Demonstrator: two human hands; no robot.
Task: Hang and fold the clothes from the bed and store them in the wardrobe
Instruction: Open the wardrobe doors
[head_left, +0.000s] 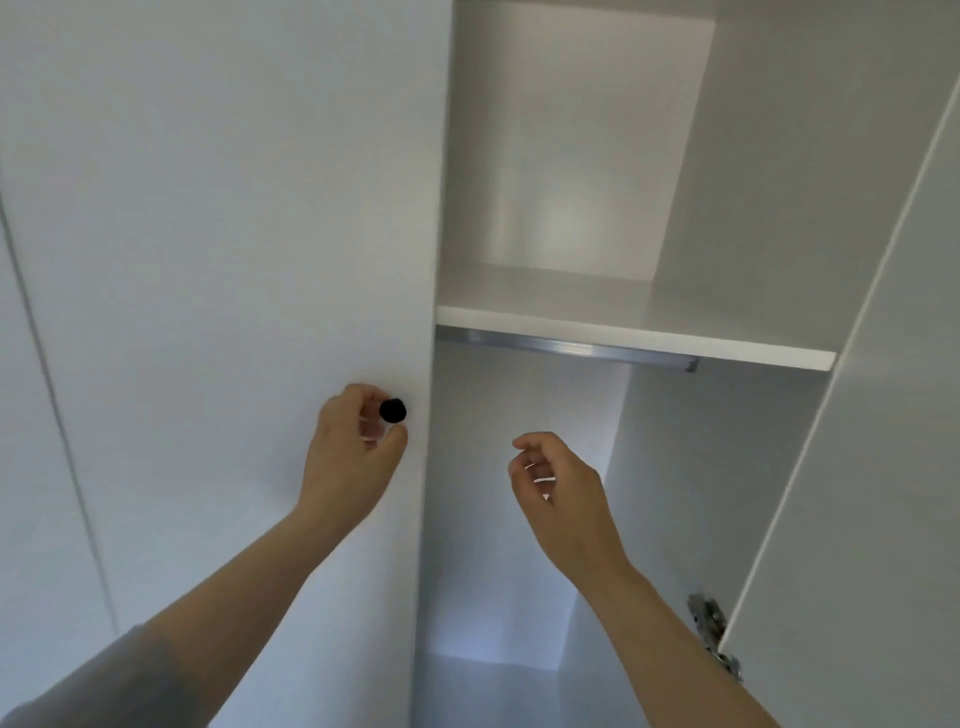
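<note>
Wardrobe (571, 156) fills our view, right door (883, 415) open; its rail (566, 349) runs 9-to-3 o'clock under the shelf (623, 332). Our left hand (353, 447) pinches the black knob (392, 410); our right hand (561, 488) hangs loosely curled, empty.

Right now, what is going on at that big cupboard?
A person is at a white wardrobe. The left hand has its grip on the black knob of the left door. The right hand hangs loosely curled before the open side, holding nothing. Inside are a shelf and a metal rail with nothing hanging on it.
</note>
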